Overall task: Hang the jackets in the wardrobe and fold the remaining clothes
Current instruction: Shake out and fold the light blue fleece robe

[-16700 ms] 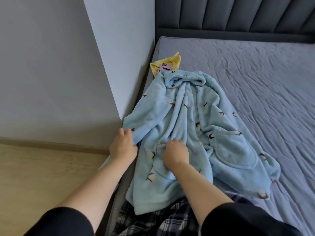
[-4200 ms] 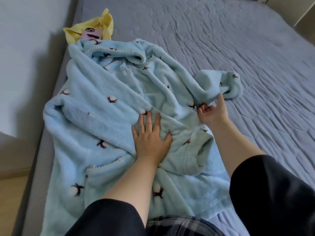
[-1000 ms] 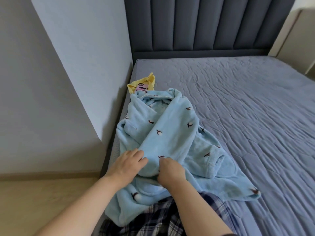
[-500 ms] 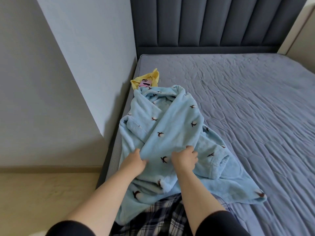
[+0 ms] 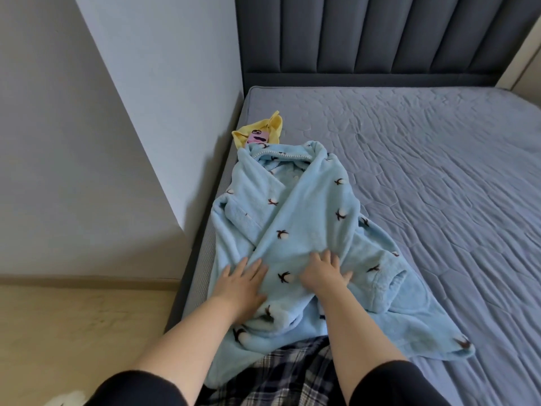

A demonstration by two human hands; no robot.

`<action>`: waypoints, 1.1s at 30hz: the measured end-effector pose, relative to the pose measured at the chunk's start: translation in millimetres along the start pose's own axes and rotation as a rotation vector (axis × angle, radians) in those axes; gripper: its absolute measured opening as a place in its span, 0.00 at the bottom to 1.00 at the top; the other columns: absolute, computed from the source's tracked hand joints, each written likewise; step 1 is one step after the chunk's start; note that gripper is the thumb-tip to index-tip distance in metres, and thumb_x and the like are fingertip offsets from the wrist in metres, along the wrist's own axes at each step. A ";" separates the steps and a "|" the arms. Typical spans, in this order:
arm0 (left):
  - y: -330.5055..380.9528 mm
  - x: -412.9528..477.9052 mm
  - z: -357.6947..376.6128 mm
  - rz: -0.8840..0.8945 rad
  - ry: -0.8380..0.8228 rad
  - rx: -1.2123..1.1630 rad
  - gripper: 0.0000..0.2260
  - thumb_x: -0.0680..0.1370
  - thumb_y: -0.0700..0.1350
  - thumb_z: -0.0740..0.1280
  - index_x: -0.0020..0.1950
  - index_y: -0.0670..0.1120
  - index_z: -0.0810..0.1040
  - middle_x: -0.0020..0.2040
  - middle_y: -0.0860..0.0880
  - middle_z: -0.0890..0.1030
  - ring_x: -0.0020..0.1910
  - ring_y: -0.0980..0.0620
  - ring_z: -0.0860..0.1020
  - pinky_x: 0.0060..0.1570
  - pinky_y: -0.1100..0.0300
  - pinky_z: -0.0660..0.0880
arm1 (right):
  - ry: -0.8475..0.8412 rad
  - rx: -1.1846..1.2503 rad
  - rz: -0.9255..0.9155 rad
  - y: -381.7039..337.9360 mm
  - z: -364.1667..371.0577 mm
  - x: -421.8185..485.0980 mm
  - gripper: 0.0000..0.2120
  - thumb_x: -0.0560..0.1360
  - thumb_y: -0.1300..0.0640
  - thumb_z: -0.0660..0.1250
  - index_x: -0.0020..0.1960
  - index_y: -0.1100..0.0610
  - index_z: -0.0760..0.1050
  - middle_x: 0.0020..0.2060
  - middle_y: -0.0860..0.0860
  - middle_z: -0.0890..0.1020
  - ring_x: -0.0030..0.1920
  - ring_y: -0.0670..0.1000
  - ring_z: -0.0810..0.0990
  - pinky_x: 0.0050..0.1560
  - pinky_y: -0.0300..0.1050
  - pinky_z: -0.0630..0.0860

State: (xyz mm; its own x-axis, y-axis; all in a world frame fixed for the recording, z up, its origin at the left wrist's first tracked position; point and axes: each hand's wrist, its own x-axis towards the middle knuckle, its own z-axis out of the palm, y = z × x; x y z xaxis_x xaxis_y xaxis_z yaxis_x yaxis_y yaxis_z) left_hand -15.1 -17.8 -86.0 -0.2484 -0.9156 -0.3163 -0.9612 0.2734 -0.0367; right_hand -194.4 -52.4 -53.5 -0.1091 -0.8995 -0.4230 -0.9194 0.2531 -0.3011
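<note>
At the near edge of the bed, closest to me, a dark plaid garment lies partly under the hem of the pale blue fleece robe, which sprawls along the mattress's left side beside the grey wall. I have both palms flat on the robe's folded-over front panel: my left hand rests with fingers spread and nothing pinched, and my right hand presses just beside it, fingers splayed, the tips nudging a ridge of cloth without closing on it. The step in hand looks to me like smoothing a lengthwise fold, and I judge it goes best if I keep the palms low and sweep outward from the middle, so the thick pile does not bunch, then tuck in the loose sleeve sticking out on the right before folding the hem upward. The fleece looks bulky and springy, so I expect it to creep open unless one hand pins it. Farther off, past the robe's collar, a yellow cloth item with a pink printed patch peeks out near the dark padded headboard. By my count: one blue robe, one plaid garment, one yellow piece, two hands. No wardrobe or hangers are visible.
</note>
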 end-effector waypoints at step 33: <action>-99.2 -22.4 1.0 -0.314 -0.174 -1.160 0.18 0.67 0.53 0.78 0.51 0.49 0.78 0.45 0.52 0.83 0.38 0.57 0.82 0.33 0.61 0.77 | 0.236 0.035 -0.376 -50.6 42.5 61.9 0.28 0.81 0.48 0.52 0.78 0.55 0.49 0.78 0.51 0.46 0.77 0.52 0.42 0.75 0.54 0.41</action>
State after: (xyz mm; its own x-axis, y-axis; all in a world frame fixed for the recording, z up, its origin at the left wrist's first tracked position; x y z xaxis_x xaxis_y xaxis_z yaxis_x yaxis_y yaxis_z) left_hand 85.9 -24.1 -76.2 -0.0515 -0.8186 -0.5721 -0.5353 -0.4610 0.7077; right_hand -138.6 -105.7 -100.8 0.1436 -0.9869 -0.0730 -0.8986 -0.0992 -0.4274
